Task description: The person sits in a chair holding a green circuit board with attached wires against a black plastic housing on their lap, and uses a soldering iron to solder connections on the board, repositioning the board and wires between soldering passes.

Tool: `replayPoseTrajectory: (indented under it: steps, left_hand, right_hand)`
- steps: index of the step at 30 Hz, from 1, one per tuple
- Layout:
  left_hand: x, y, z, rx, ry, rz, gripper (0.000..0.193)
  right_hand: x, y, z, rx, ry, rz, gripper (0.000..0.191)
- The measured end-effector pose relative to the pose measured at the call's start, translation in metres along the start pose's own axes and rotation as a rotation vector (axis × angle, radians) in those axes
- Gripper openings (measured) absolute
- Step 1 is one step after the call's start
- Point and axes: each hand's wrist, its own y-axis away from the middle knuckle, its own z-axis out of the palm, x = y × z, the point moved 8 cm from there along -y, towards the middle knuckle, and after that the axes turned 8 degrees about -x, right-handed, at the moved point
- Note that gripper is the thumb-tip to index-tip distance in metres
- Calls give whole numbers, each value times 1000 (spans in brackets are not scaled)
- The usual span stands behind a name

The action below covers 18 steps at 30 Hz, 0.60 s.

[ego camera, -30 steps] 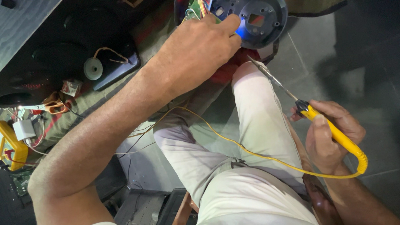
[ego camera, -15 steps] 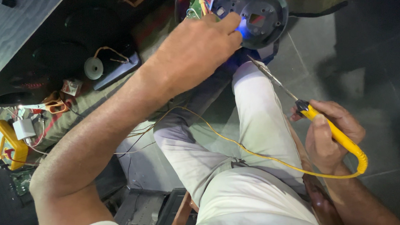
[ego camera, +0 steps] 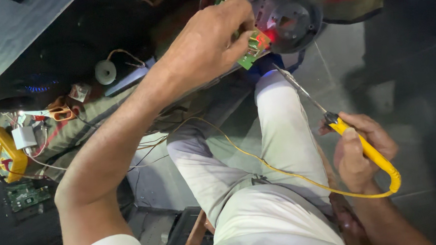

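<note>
Green circuit board [ego camera: 250, 53] pinched by the left hand [ego camera: 209, 46] against the round grey housing [ego camera: 287, 17].
Right hand [ego camera: 358, 150] grips closed around the yellow soldering iron [ego camera: 363, 147]; the tip should reach the board steadily, away from fingers.

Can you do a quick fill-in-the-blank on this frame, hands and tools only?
1. The right hand holds a soldering iron with a ____ handle.
2. The left hand pinches a small ____ circuit board.
3. A light on that board glows ____.
4. The iron's cord runs across the person's ____.

Missing words: yellow; green; red; lap
</note>
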Motion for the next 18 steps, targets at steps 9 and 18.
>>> replayPoseTrajectory:
  steps: [9, 18]
  left_hand:
    - [-8, 2, -2, 91, 110, 23, 14]
    - [-13, 47, -13, 449, 189, -134, 9]
  right_hand:
    - [7, 3, 5, 9, -13, 22, 22]
    - [11, 2, 1, 22, -38, 40, 23]
